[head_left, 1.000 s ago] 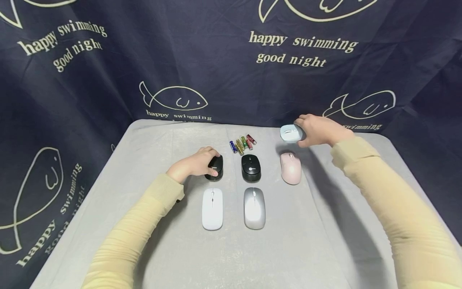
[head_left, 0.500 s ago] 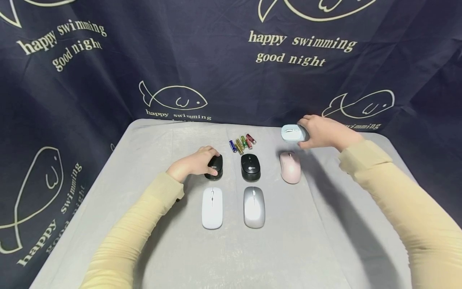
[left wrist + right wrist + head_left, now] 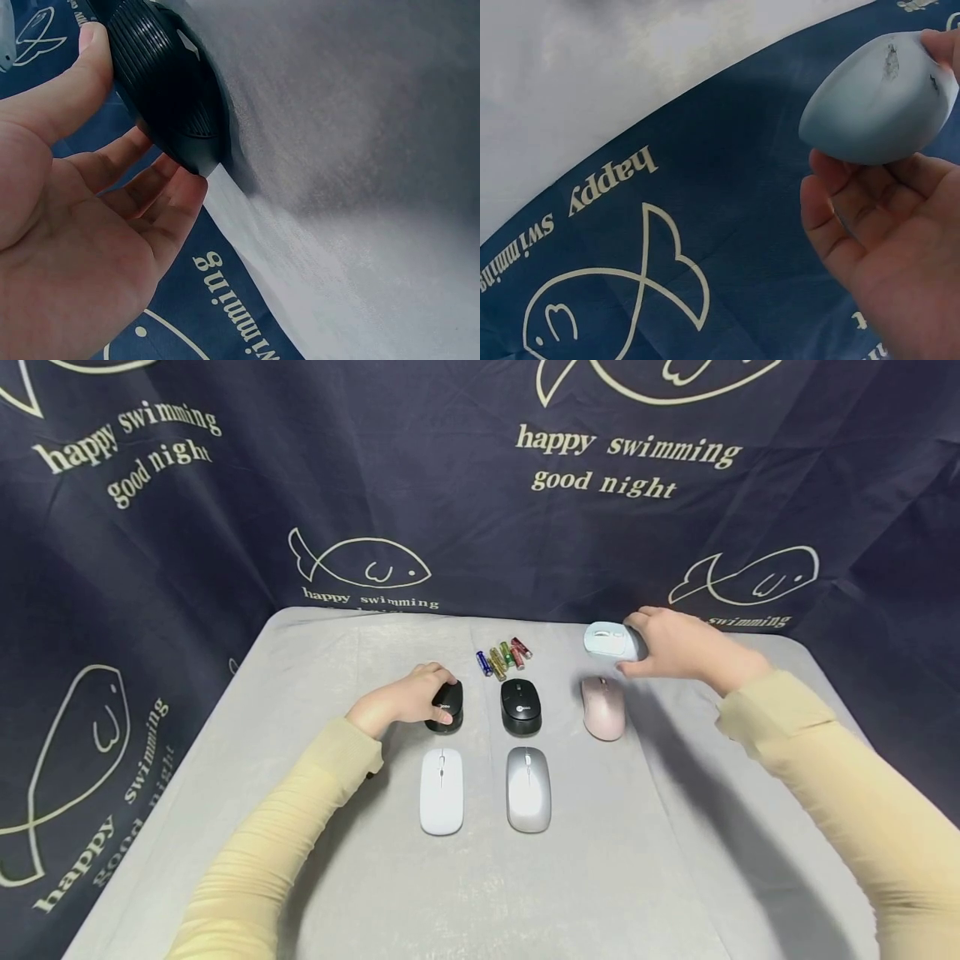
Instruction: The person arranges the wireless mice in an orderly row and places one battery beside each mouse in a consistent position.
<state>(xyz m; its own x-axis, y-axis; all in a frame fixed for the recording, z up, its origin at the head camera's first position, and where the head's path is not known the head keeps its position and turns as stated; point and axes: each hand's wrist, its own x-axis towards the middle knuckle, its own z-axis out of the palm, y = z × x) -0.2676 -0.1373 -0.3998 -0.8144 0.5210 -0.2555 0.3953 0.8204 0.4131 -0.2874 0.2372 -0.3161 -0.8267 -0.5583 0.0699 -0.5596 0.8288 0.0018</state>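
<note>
My left hand grips a black mouse by its sides, thumb on one side and fingertips on the other. Its ribbed flank shows in the left wrist view, close to the grey cloth. At the far right of the table, my right hand holds a light blue mouse between thumb and fingers, raised over the tabletop. Its smooth body with dark scuff marks fills the upper right of the right wrist view. Just in front of it lies a pink mouse.
A second black mouse sits between the hands. Nearer the front lie a white mouse and a silver mouse. Several coloured batteries lie grouped toward the back. A dark blue printed curtain hangs behind the grey-covered table.
My right hand has drawn slightly right and toward me with the light blue mouse, which has tilted so more of its side shows. The left hand has stayed on the black mouse.
</note>
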